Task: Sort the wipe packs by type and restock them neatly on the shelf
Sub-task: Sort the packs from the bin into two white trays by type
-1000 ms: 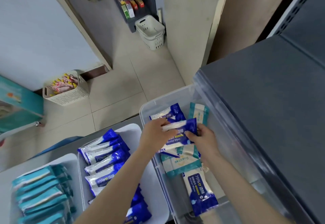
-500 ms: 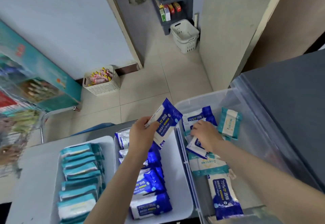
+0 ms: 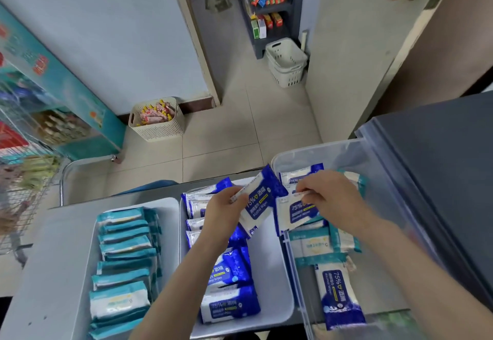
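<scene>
Lifting from the clear bin [image 3: 314, 152], a second blue pack [image 3: 294, 213] is now pinched by the right hand [image 3: 330, 195], which a moment ago only pressed the pile. The left hand [image 3: 225, 210] grips a blue alcohol wipe pack [image 3: 260, 200] over the blue-pack tray [image 3: 274, 273], long axis pointing away, tipped right; both look ready to file.

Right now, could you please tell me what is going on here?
A person is sorting wipe packs. The left hand holds a blue alcohol pack above the middle tray of blue packs; the right hand pinches a second blue pack in the clear bin, where both kinds lie mixed. The left tray holds teal packs.
</scene>
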